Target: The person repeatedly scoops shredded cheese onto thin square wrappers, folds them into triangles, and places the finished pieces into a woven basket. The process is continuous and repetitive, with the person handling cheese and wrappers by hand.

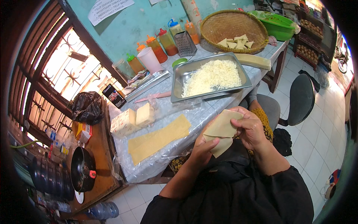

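Note:
A pale yellow pastry strip [222, 126] is between my two hands above my lap, its upper part folded over and a tapering end hanging below. My left hand [202, 148] grips it from the left, thumb pressed on the front near the fold. From the other side my right hand [252, 128] pinches the folded edge between thumb and fingers. On the plastic-covered table, two flat pastry strips [159, 138] overlap. Shredded cheese [216, 74] fills much of a metal tray [178, 79]. Triangular folded pastries [238, 42] sit on a round woven tray [223, 27].
A wrapped pale block [125, 122] and a pink-handled knife [153, 97] lie left of the metal tray. Behind stand several sauce bottles [156, 49], a box grater [185, 43] and a green basin [276, 26]. A black pan [82, 170] rests on the left wooden table; a chair [301, 99] stands right.

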